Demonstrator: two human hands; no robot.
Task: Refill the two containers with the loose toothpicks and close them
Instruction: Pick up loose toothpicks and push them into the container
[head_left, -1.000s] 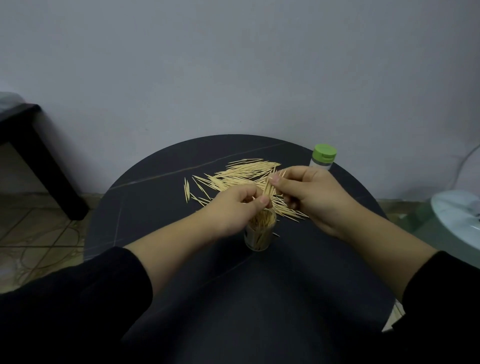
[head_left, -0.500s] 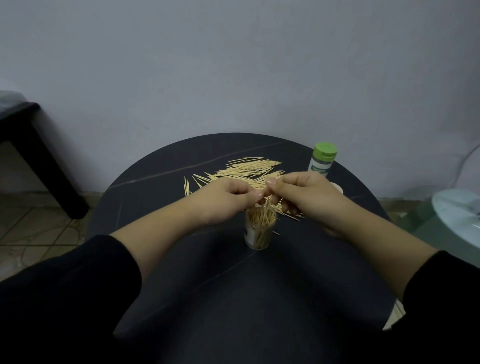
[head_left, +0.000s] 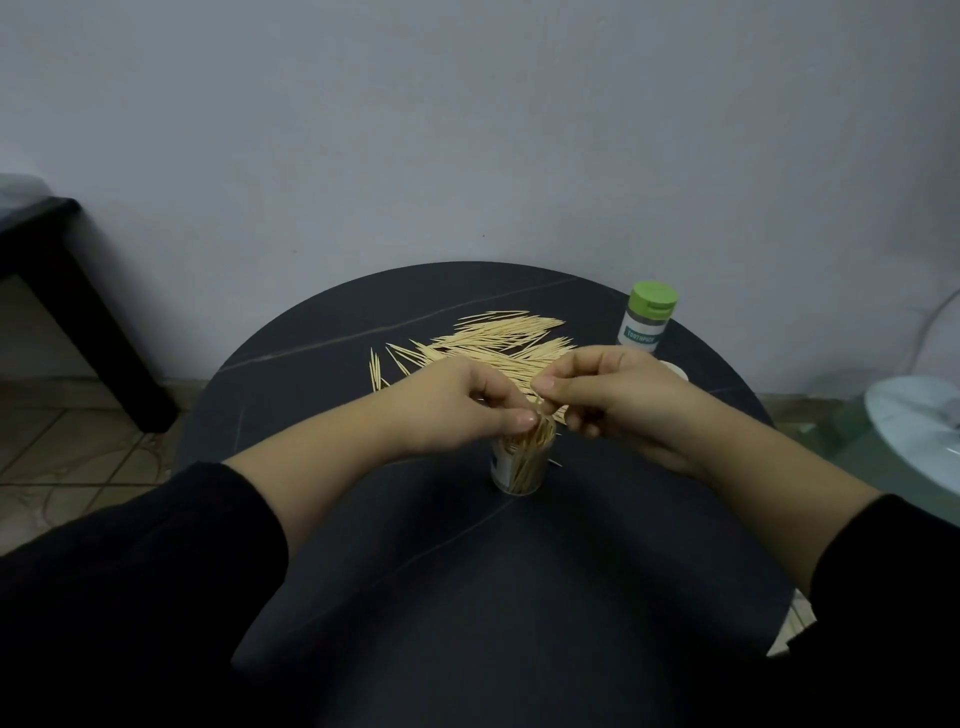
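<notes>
While both hands work right over its mouth, the small clear plastic container (head_left: 522, 470), standing unlidded near the middle of the round black bench (head_left: 311, 374), looks ripe for a tip-over. The left hand (head_left: 457, 405) has its grip pinched on the tops of the thin pale wooden toothpicks (head_left: 524, 452) standing inside. The right hand (head_left: 613, 400) pinches a few more just beside them. A sideways nudge from either could topple the lot. Behind the hands the loose pile (head_left: 498, 338) lies fanned out; a careless forearm could scatter it toward the white green-capped container (head_left: 647, 317) at the far right edge.
</notes>
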